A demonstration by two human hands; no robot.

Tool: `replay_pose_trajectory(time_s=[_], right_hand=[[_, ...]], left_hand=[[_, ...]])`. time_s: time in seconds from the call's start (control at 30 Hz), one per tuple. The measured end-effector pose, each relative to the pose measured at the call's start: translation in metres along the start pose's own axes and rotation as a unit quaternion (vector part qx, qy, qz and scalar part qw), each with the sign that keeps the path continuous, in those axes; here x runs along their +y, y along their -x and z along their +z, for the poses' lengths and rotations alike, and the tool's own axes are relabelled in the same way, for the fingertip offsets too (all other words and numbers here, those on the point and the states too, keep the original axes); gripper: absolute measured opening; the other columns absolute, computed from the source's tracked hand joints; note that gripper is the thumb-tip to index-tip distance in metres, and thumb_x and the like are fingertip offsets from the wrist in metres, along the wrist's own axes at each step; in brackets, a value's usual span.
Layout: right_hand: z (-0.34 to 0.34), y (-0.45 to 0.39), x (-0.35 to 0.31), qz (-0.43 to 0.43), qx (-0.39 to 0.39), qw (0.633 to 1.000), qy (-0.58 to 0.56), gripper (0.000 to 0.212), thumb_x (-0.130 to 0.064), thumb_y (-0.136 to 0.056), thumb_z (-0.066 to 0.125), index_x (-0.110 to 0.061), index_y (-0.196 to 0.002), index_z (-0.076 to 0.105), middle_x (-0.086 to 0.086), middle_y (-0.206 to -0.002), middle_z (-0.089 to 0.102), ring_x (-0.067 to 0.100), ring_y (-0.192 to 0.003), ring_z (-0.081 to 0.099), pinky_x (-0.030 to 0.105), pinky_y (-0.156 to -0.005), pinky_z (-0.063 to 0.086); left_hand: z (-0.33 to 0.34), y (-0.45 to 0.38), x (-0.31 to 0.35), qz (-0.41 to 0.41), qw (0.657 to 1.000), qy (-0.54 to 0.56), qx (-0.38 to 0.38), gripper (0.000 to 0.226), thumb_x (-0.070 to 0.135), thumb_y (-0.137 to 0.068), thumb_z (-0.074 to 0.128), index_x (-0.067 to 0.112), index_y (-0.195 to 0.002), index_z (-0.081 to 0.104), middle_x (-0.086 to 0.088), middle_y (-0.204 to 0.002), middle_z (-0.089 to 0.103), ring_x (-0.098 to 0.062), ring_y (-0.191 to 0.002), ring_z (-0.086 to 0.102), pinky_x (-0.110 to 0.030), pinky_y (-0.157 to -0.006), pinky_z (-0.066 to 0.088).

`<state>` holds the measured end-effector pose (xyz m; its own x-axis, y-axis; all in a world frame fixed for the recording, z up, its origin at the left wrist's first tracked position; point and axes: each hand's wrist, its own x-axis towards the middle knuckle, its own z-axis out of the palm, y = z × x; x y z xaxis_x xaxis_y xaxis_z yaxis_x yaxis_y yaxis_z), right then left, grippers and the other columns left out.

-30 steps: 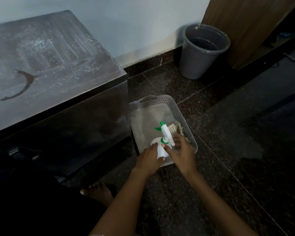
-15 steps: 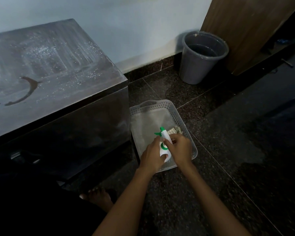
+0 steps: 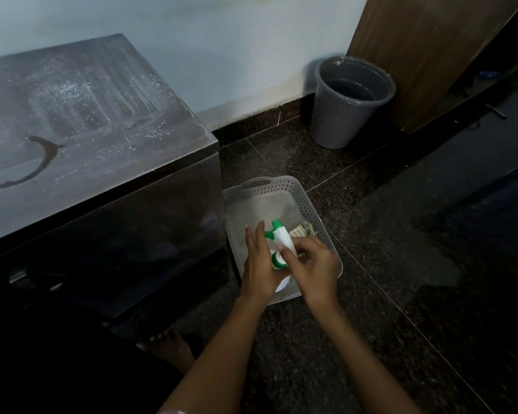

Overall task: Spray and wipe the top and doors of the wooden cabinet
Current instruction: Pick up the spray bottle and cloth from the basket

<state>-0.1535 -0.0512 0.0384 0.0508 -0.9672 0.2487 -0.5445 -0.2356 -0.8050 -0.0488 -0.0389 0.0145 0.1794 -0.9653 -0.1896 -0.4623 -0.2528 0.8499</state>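
The dark wooden cabinet [image 3: 81,138] fills the left side; its top is dusty, with white specks and a dark curved smear. To its right, a white perforated basket [image 3: 308,201] sits on the floor. Over the basket both hands hold a white spray bottle [image 3: 281,239] with a green nozzle and collar. My left hand [image 3: 259,264] wraps the bottle's body from the left, fingers extended upward. My right hand [image 3: 313,265] grips the spray head from the right. A folded cloth [image 3: 302,230] lies in the basket behind the bottle, partly hidden.
A grey bucket [image 3: 350,100] stands by the wall at the back. A wooden panel [image 3: 425,49] rises to its right. The floor is dark speckled tile. My bare foot [image 3: 169,348] rests below the cabinet's corner.
The view shifted slightly, so the cabinet and basket sit lower in frame. My hands closed tighter around the bottle, and the left hand's fingers stretched up along it.
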Motion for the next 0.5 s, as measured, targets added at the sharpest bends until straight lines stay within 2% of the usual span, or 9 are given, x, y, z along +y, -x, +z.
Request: replay_pose_trajectory(time_s=[0.07,0.1,0.13,0.2,0.27,0.37,0.4,0.43,0.5], right_hand=[[0.0,0.0,-0.009,-0.007,0.019,1.0,-0.013,0.01,-0.026,-0.078,0.071,-0.019,-0.085,0.072,-0.007,-0.077,0.068,0.006,-0.07,0.064,0.032,-0.064,0.053],[0.0,0.0,-0.012,0.002,0.027,0.999,-0.03,0.01,-0.026,-0.078,0.071,-0.019,-0.086,0.073,-0.008,-0.078,0.068,0.006,-0.071,0.064,0.033,-0.065,0.054],[0.001,0.0,-0.014,0.012,0.034,0.998,-0.053,0.01,-0.026,-0.079,0.072,-0.021,-0.087,0.073,-0.01,-0.078,0.068,0.006,-0.073,0.065,0.035,-0.065,0.054],[0.002,0.001,-0.017,0.027,0.041,0.995,-0.092,0.01,-0.027,-0.079,0.072,-0.021,-0.088,0.072,-0.01,-0.08,0.069,0.008,-0.075,0.066,0.038,-0.066,0.055],[0.003,0.0,-0.017,0.031,0.038,0.993,-0.11,0.011,-0.025,-0.079,0.073,-0.019,-0.088,0.072,-0.008,-0.081,0.069,0.01,-0.076,0.067,0.04,-0.066,0.056],[0.005,-0.002,-0.02,0.018,0.03,0.993,-0.11,0.012,-0.025,-0.078,0.072,-0.017,-0.088,0.073,-0.008,-0.08,0.068,0.012,-0.075,0.066,0.041,-0.065,0.055],[0.005,-0.002,-0.023,0.012,0.024,0.994,-0.11,0.013,-0.026,-0.078,0.072,-0.017,-0.087,0.072,-0.008,-0.08,0.067,0.012,-0.075,0.066,0.04,-0.065,0.055],[0.004,-0.002,-0.025,0.004,0.016,0.993,-0.113,0.014,-0.026,-0.078,0.072,-0.017,-0.087,0.072,-0.008,-0.08,0.067,0.011,-0.075,0.066,0.037,-0.066,0.055],[-0.004,-0.003,-0.029,-0.01,-0.004,0.992,-0.127,0.012,-0.024,-0.08,0.072,-0.014,-0.087,0.073,-0.007,-0.079,0.067,0.008,-0.073,0.065,0.028,-0.064,0.054]], left_hand=[[0.002,0.0,0.002,0.01,0.998,0.046,0.033,0.097,0.018,-0.077,0.081,0.015,-0.152,0.019,-0.015,-0.137,0.056,-0.026,-0.115,0.063,-0.029,-0.089,0.051],[0.002,0.0,0.003,0.013,0.997,0.056,0.042,0.092,0.017,-0.078,0.08,0.017,-0.149,0.021,-0.011,-0.12,0.068,-0.023,-0.099,0.069,-0.025,-0.079,0.055],[0.001,-0.001,0.004,0.014,0.997,0.053,0.05,0.087,0.017,-0.08,0.079,0.016,-0.148,0.023,-0.009,-0.106,0.072,-0.018,-0.086,0.07,-0.015,-0.069,0.053],[-0.002,-0.001,0.009,0.023,0.997,0.029,0.065,0.081,0.015,-0.083,0.076,0.011,-0.147,0.026,-0.01,-0.095,0.074,-0.014,-0.073,0.064,-0.004,-0.057,0.043],[-0.005,0.002,0.016,0.037,0.996,0.012,0.083,0.077,0.015,-0.086,0.072,0.008,-0.149,0.027,-0.014,-0.107,0.071,-0.021,-0.084,0.067,-0.002,-0.059,0.038],[-0.005,0.006,0.022,0.059,0.988,0.019,0.139,0.073,0.03,-0.087,0.059,0.011,-0.151,0.03,-0.015,-0.137,0.044,-0.023,-0.116,0.055,-0.01,-0.08,0.036],[-0.006,0.006,0.023,0.071,0.985,0.031,0.155,0.073,0.037,-0.084,0.051,0.01,-0.15,0.033,-0.016,-0.143,0.037,-0.016,-0.122,0.048,-0.014,-0.086,0.037],[-0.007,0.006,0.023,0.091,0.981,0.043,0.165,0.075,0.039,-0.082,0.045,0.006,-0.148,0.035,-0.019,-0.149,0.031,-0.004,-0.126,0.038,-0.009,-0.091,0.035],[-0.01,0.003,0.02,0.131,0.975,0.062,0.167,0.071,0.028,-0.086,0.052,-0.004,-0.147,0.032,-0.024,-0.156,0.026,0.014,-0.128,0.023,0.007,-0.096,0.021]])
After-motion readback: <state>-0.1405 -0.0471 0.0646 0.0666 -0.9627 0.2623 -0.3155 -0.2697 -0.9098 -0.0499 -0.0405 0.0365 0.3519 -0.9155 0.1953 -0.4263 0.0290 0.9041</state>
